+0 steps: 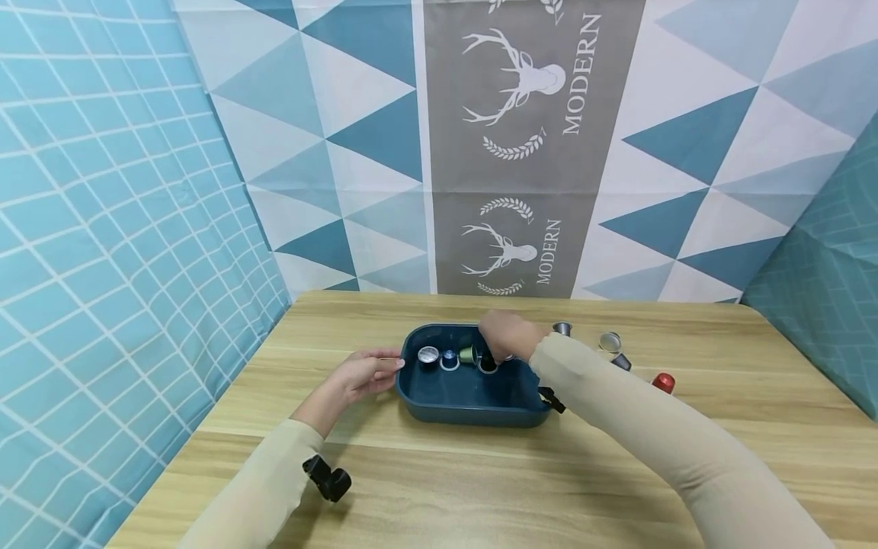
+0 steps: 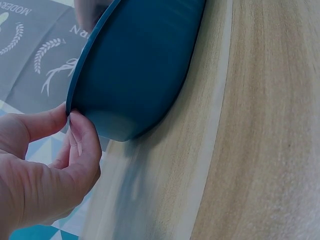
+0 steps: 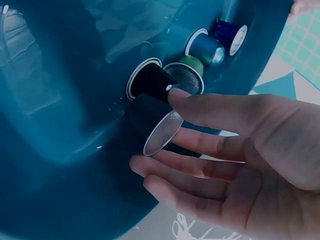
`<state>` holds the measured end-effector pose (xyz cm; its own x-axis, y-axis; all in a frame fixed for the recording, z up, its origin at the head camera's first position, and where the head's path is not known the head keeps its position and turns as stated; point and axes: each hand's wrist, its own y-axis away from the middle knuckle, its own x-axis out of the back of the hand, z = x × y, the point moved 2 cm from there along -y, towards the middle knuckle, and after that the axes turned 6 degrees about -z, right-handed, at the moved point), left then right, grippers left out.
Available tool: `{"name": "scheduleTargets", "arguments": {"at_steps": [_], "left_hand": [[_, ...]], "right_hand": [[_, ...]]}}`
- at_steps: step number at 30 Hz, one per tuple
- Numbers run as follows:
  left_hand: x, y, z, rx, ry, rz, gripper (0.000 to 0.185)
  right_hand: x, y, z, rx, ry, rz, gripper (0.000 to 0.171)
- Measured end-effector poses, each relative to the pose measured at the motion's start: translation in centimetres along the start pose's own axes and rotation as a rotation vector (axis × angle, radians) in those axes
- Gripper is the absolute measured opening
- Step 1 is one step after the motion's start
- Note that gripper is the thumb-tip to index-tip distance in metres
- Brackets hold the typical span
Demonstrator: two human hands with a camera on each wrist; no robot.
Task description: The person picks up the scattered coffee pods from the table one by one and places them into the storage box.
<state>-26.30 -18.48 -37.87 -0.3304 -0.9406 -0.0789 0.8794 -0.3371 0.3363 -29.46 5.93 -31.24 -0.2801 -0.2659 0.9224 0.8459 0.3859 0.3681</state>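
Observation:
A dark blue tray (image 1: 473,404) sits mid-table. My left hand (image 1: 366,374) pinches its left rim between thumb and forefinger (image 2: 75,125); the tray wall (image 2: 135,65) fills the left wrist view. My right hand (image 1: 504,335) reaches down into the tray's far side, fingers nearly straight (image 3: 210,150). A black capsule with a foil face (image 3: 161,131) lies against those fingers inside the tray (image 3: 60,150). My index fingertip touches a second black capsule (image 3: 150,81). Beyond it stand a green capsule (image 3: 187,72), a blue one (image 3: 205,47) and a dark blue one (image 3: 230,35).
On the wooden table (image 1: 480,488), right of the tray, lie a grey capsule (image 1: 562,329), a silver one (image 1: 609,341), a dark one (image 1: 620,361) and a red one (image 1: 663,382). Patterned cloth walls close in the back and both sides.

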Motion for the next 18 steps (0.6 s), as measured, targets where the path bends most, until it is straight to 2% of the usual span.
{"name": "scheduleTargets", "arguments": {"at_steps": [6, 14, 18], "left_hand": [[0.07, -0.03, 0.02, -0.003, 0.005, -0.008, 0.051], [-0.04, 0.14, 0.05, -0.002, 0.013, -0.007, 0.051], [-0.02, 0.15, 0.08, -0.006, 0.021, -0.005, 0.05]], "right_hand": [[0.06, -0.1, -0.2, -0.004, -0.014, 0.003, 0.013], [-0.24, -0.58, -0.51, -0.02, 0.016, -0.017, 0.022], [-0.23, -0.72, -0.58, -0.029, 0.004, -0.028, 0.019]]}}
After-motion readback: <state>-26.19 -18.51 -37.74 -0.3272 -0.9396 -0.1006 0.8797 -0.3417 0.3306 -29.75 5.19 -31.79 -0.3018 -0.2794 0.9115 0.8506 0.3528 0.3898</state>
